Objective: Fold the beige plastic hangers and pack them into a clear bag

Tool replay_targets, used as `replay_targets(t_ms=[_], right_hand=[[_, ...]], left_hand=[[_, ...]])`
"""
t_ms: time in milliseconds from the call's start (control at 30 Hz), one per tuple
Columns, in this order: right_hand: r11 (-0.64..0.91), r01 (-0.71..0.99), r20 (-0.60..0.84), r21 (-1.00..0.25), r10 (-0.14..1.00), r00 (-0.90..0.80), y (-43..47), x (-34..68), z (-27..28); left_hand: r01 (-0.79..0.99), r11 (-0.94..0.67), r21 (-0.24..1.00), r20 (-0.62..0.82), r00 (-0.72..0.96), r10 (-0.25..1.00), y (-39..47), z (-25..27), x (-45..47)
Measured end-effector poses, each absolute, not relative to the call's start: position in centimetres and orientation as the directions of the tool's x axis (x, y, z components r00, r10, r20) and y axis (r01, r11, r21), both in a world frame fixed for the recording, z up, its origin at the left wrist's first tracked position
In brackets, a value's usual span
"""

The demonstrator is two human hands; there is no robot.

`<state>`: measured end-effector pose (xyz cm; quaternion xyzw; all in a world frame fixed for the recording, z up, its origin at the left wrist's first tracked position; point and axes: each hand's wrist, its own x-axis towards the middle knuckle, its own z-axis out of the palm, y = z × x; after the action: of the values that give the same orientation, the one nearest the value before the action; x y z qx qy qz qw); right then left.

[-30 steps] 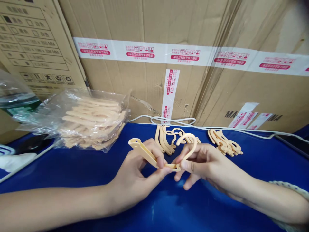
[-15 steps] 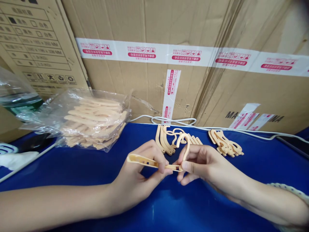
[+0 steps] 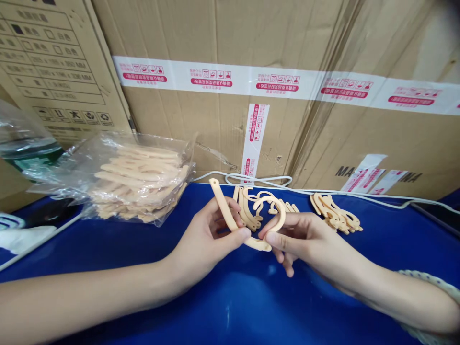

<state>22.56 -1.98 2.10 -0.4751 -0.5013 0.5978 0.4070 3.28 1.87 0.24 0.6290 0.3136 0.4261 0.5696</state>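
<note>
Between thumb and fingers, my left hand [image 3: 212, 235] grips a beige plastic hanger arm [image 3: 223, 205], a curved strip with a small hole at its upper end. My right hand [image 3: 294, 237] pinches the base of a beige hanger hook [image 3: 277, 211], whose curve opens to the left. The arm's lower end meets the hook's base at my right fingertips; whether they are joined I cannot tell. Just behind my hands lie several loose hanger arms and hooks [image 3: 247, 211]. Farther right is a pile of folded beige hangers [image 3: 336, 213].
A clear plastic bag [image 3: 143, 177] full of beige hanger parts sits at the left, beside a bottle [image 3: 32, 153] under plastic. Large cardboard boxes [image 3: 187, 28] wall off the back. A white cable [image 3: 323, 192] runs along the rear of the blue table [image 3: 143, 254].
The hanger arm has turned in my left hand, from edge-on and nearly level to broad side showing with its far end raised. The hook has rotated to show its full curve.
</note>
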Motion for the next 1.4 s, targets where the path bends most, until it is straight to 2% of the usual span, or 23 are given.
replay_targets(t_ms=[133,300,400,467,533,633,733,800,900,1000,1100,1200,1400], right_hand=[[-0.191,0.004,-0.186,-0.982,0.954,-0.236,-2.1,22.5,1.4],[-0.148,0.001,-0.143,-0.989,0.952,-0.271,-2.3,22.5,2.1],[-0.081,0.121,-0.116,-0.989,0.943,-0.311,-1.5,23.6,3.7],[0.036,0.282,-0.062,-0.959,0.942,-0.330,-0.7,25.0,4.9],[0.191,0.495,-0.009,-0.848,0.928,-0.373,0.0,26.4,5.8],[0.391,0.734,-0.030,-0.555,0.873,-0.487,0.2,27.6,6.2],[0.500,0.807,-0.099,-0.313,0.828,-0.551,-0.5,27.3,5.7],[0.508,0.825,-0.144,-0.247,0.823,-0.549,-1.0,26.8,5.4],[0.490,0.824,-0.145,-0.285,0.828,-0.542,-1.0,26.5,5.4],[0.453,0.799,-0.033,-0.394,0.862,-0.505,-0.3,27.1,5.9],[0.390,0.740,0.131,-0.547,0.914,-0.385,0.2,28.0,6.8],[0.320,0.646,0.207,-0.693,0.947,-0.247,0.2,28.5,7.6],[0.295,0.507,0.295,-0.810,0.952,-0.083,-0.6,27.8,8.0]], left_hand=[[-0.070,-0.096,0.993,0.117,0.492,0.862,1.9,-0.2,3.4],[-0.076,0.023,0.997,0.024,0.565,0.825,1.8,-0.4,3.5],[-0.107,0.025,0.994,0.040,0.564,0.824,2.0,-0.2,3.3],[-0.116,0.054,0.992,0.014,0.521,0.853,2.3,0.0,3.2],[-0.114,0.116,0.987,-0.048,0.476,0.878,2.5,0.1,3.2],[-0.132,0.184,0.974,-0.107,0.451,0.886,2.6,0.2,3.1],[-0.198,0.249,0.948,-0.132,0.468,0.874,2.7,0.3,3.1],[-0.235,0.293,0.927,-0.152,0.478,0.865,2.8,0.3,3.0],[-0.270,0.324,0.907,-0.163,0.482,0.861,2.9,0.4,3.0],[-0.300,0.344,0.890,-0.168,0.485,0.858,3.0,0.3,3.0],[-0.309,0.365,0.878,-0.182,0.490,0.852,3.0,0.2,3.0],[-0.308,0.371,0.876,-0.179,0.507,0.843,3.1,0.1,2.9],[-0.286,0.346,0.894,-0.163,0.511,0.844,3.2,0.1,2.9]])
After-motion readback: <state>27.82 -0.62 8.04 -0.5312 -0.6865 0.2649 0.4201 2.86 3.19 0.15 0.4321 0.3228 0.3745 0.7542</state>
